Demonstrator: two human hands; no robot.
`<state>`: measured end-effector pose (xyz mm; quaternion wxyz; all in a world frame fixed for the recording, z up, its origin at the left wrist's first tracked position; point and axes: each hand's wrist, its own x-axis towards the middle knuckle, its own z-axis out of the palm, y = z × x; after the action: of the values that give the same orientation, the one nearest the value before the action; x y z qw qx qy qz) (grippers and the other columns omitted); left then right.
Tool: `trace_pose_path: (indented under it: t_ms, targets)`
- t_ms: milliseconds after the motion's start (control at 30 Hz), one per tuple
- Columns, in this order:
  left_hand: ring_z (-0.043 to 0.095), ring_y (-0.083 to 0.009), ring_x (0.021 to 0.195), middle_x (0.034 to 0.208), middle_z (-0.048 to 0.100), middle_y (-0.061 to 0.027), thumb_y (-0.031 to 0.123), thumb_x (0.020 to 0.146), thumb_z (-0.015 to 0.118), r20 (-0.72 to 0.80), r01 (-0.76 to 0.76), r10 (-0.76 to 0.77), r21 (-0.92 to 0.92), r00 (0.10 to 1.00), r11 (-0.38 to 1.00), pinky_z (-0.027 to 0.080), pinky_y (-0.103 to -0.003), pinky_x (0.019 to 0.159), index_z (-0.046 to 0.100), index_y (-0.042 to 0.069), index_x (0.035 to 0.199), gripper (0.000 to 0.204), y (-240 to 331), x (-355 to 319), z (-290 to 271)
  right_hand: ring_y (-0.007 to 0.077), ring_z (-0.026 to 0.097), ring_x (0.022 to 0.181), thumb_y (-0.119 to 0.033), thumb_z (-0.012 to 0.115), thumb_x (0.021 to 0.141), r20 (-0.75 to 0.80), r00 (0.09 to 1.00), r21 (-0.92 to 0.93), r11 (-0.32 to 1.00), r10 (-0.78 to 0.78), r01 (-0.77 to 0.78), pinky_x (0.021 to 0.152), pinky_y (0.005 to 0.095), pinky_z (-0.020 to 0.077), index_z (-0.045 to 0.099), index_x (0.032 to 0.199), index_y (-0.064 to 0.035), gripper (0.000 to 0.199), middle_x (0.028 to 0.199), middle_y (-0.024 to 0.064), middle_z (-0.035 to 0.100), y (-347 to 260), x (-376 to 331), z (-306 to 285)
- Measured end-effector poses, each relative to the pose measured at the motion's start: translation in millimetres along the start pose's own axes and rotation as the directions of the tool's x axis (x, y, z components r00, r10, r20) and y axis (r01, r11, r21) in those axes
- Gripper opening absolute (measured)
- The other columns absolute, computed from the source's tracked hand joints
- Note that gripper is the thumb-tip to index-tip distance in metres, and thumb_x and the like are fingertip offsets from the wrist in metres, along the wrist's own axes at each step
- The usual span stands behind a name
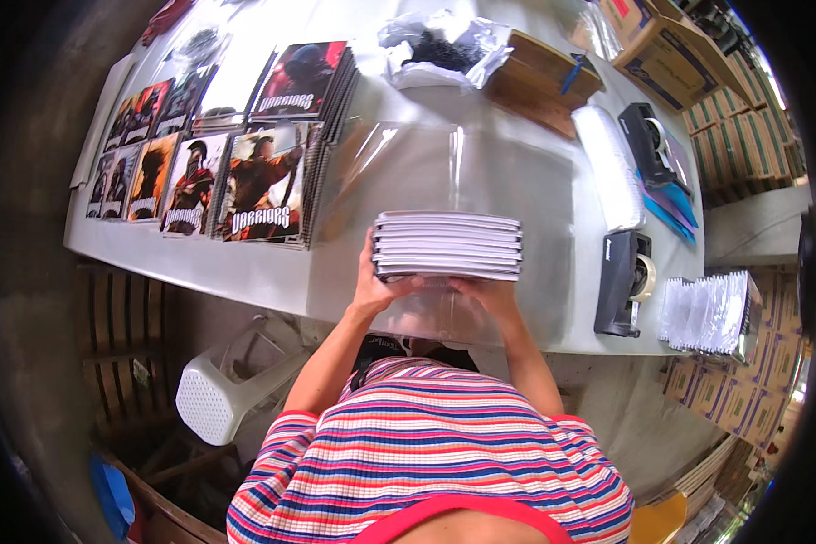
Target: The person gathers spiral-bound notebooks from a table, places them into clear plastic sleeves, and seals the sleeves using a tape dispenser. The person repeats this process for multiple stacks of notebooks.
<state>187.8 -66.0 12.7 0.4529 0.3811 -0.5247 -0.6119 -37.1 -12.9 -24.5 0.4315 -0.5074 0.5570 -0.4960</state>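
Head view: left hand (369, 288) and right hand (491, 292) clasp a squared grey stack of spiral notebooks (448, 245) at the white table's (526, 181) near edge, over a clear plastic sleeve (399, 168). Stack gathered, not yet bagged; colourful-cover notebook piles (263, 181) remain.

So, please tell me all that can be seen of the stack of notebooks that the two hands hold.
The stack of notebooks is a neat, level pile of thin books seen from the side, showing grey-white edges with dark lines between them. It sits at the near edge of the white table, over a sheet of clear plastic film. The left hand holds its left end; the right hand supports it from below.
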Motion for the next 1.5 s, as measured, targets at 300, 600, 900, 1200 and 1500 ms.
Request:
trace_pose_path:
  t_ms: [300, 600, 900, 1200, 1500]
  targets:
    - [0.046, -0.0309, 0.124, 0.123, 0.055, -0.0158, 0.041, 0.052, 0.088, 0.117, -0.393, 0.378, 0.162, 0.919, 0.905, 0.021, -0.045, 0.111, 0.039, 0.002, 0.134, 0.104, -12.8, -4.0, -8.9, 0.0238, 0.046, 0.121, -0.027, 0.072, 0.076, -0.044, 0.955, 0.104, 0.949, -0.293, 0.296, 0.107, 0.0376, 0.0295, 0.037, 0.134, -0.002, 0.073, 0.124, 0.0139, 0.052, -11.8, 7.9, 8.6]
    - [0.051, -0.0342, 0.119, 0.117, 0.06, -0.0176, 0.032, 0.075, 0.07, 0.04, -0.427, 0.471, 0.492, 0.881, 0.759, 0.025, -0.047, 0.109, 0.044, 0.001, 0.126, 0.065, -68.8, -9.1, -3.7, 0.0289, 0.049, 0.117, -0.027, 0.063, 0.086, 0.034, 0.908, -0.25, 0.876, -0.418, 0.413, 0.102, 0.0407, 0.0365, 0.048, 0.121, -0.0021, 0.045, 0.12, 0.0147, 0.052, 27.9, -1.9, -1.8]
    - [0.064, -0.026, 0.094, 0.098, 0.065, -0.0175, 0.031, 0.07, 0.079, -0.028, -0.219, 0.271, 0.515, 0.962, 0.829, 0.05, -0.035, 0.084, 0.046, 0.0, 0.119, 0.067, -11.0, 6.9, 11.0, 0.0217, 0.057, 0.106, -0.023, 0.078, 0.073, -0.014, 0.999, -0.106, 0.994, -0.029, 0.028, 0.093, 0.0348, 0.0455, 0.053, 0.118, 0.0006, 0.057, 0.115, 0.0117, 0.059, -20.1, 7.4, -4.1]
    - [0.017, -0.0324, 0.14, 0.144, 0.028, -0.0269, 0.047, 0.089, 0.049, -0.176, 0.142, 0.121, 0.958, 0.977, 0.248, 0.016, -0.056, 0.108, 0.037, 0.008, 0.14, 0.065, -35.9, 13.4, -31.2, 0.0183, 0.067, 0.077, -0.016, 0.084, 0.065, 0.111, 0.768, 0.229, 0.736, 0.631, -0.637, 0.07, 0.0304, 0.0558, 0.065, 0.098, 0.0054, 0.044, 0.09, 0.0123, 0.068, -39.0, 56.4, -15.0]
    - [0.039, -0.0323, 0.131, 0.144, 0.027, -0.0265, 0.042, 0.076, 0.073, -0.089, 0.074, -0.038, 0.44, 0.995, 0.895, 0.039, -0.045, 0.101, 0.019, 0.008, 0.147, 0.096, 22.7, 31.4, -19.8, 0.018, 0.067, 0.074, -0.02, 0.085, 0.063, 0.085, 0.724, 0.17, 0.706, 0.684, -0.687, 0.069, 0.0283, 0.055, 0.067, 0.091, 0.0081, 0.044, 0.086, 0.014, 0.069, -35.5, 54.3, -16.2]
